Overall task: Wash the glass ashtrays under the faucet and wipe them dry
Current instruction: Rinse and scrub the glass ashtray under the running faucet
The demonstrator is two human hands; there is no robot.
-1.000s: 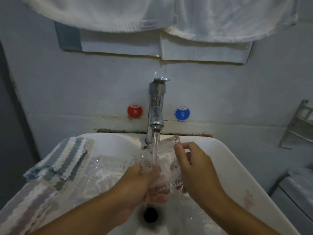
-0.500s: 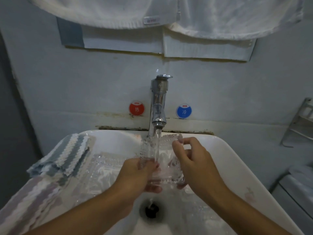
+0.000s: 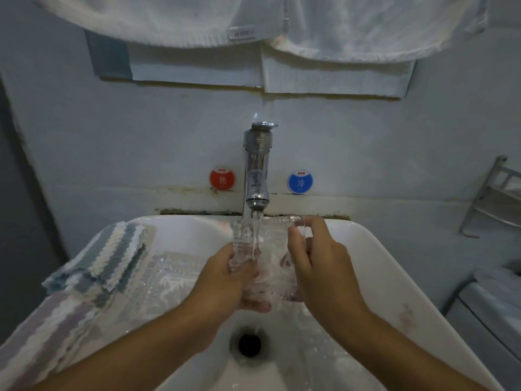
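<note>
Glass ashtray [image 3: 262, 249] tilted under the running faucet [image 3: 257, 170], above the sink [image 3: 375, 266]. Left hand [image 3: 225, 280] grips its lower left edge, right hand [image 3: 318, 266] pinches the right rim. Second glass ashtray [image 3: 172, 275] lies in the basin beside a striped cloth [image 3: 112, 258].

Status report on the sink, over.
Left hand and right hand both grip ashtray. Faucet stream hitting it. Second ashtray waiting in sink. Nothing blocking.

Two hands [image 3: 324, 266]. Two glass ashtrays: one [image 3: 265, 249] held under the faucet [image 3: 257, 170], one [image 3: 169, 275] in the sink [image 3: 380, 263]. Two striped cloths [image 3: 112, 258], two white towels [image 3: 169, 21], two round stickers [image 3: 222, 179].
</note>
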